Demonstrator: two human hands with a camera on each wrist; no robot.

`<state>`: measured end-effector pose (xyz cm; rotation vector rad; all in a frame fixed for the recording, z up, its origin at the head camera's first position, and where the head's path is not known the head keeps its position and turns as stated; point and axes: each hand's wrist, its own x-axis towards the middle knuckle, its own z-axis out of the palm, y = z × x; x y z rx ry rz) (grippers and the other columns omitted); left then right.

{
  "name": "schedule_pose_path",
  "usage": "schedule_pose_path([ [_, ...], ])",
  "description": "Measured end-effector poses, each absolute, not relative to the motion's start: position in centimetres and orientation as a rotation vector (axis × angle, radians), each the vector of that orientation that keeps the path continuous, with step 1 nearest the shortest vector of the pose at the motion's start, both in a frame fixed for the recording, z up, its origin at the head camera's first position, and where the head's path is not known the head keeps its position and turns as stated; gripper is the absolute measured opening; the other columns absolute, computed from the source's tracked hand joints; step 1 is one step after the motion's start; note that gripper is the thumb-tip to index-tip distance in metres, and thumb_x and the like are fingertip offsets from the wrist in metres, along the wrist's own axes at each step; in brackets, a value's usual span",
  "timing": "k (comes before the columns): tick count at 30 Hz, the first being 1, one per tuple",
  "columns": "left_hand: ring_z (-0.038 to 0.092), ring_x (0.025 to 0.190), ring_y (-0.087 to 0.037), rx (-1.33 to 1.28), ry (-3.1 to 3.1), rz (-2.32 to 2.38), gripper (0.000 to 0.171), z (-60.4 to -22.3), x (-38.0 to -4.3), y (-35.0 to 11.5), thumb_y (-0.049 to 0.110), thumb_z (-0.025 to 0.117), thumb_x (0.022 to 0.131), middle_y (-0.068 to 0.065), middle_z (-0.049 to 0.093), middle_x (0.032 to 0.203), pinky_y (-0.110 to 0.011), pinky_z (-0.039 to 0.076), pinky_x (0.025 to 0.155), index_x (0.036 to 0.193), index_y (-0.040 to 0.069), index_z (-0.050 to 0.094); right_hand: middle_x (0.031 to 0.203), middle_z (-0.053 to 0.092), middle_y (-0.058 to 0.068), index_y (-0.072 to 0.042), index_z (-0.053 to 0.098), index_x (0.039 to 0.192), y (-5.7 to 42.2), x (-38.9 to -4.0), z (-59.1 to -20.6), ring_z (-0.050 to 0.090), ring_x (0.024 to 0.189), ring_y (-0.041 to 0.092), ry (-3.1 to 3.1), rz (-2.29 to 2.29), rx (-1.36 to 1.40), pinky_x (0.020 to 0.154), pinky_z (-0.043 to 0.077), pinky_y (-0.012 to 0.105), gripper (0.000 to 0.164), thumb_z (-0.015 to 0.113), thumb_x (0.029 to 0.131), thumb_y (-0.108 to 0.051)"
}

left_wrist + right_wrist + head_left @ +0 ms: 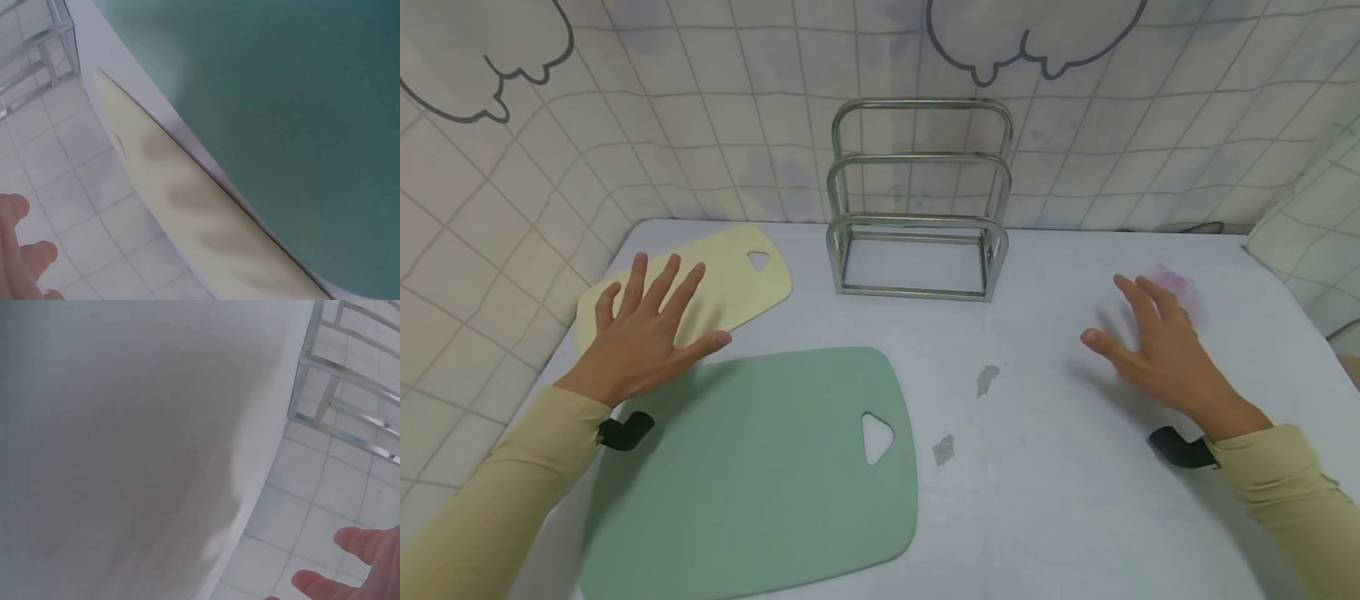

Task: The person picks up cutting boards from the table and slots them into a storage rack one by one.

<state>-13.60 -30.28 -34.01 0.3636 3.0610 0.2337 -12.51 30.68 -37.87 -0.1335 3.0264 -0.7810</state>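
My left hand (643, 337), fingers spread and straight, hovers over the gap between a cream cutting board (718, 262) and a larger green cutting board (752, 475). It holds nothing, and in the left wrist view its shadow falls across the cream board (181, 194). My right hand (1165, 354) is held above the white table at the right, fingers extended and apart, gripping nothing. Both boards lie flat, each with a rounded triangular hole near its right end. A metal rack (917, 221) with several upright loops stands at the back middle, away from both hands.
The white tabletop (1052, 500) has two grey worn patches (987, 380) near the middle and a pink stain (1180, 292) beyond my right hand. A grid-patterned curtain (737, 108) hangs along the back and left edges. A dark cable (1202, 227) shows at the back right.
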Motion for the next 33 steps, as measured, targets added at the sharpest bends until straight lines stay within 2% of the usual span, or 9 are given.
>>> schedule_pose_path([
  [15,-0.016,0.162,-0.041,0.397,3.081,0.211,0.094,-34.0,-13.5,-29.8,0.068,0.055,0.097,-0.016,0.006,0.176,-0.075,0.002,0.119,0.168,0.027,0.008,0.168,0.012,0.033,-0.01,0.014,0.166,29.2,-12.4,-37.7,0.018,0.149,0.062,2.996,-0.786,-0.132,0.11,0.022,0.082,0.097,0.066,0.097,-0.054],
  [33,-0.013,0.163,-0.04,0.442,3.073,0.22,0.093,-34.4,-13.6,-29.5,0.068,0.055,0.097,-0.014,0.007,0.176,-0.074,0.002,0.119,0.168,0.029,0.009,0.168,0.015,0.032,-0.011,0.017,0.165,28.0,-12.0,-37.5,0.018,0.15,0.061,2.995,-0.775,-0.178,0.11,0.023,0.081,0.097,0.07,0.095,-0.053],
])
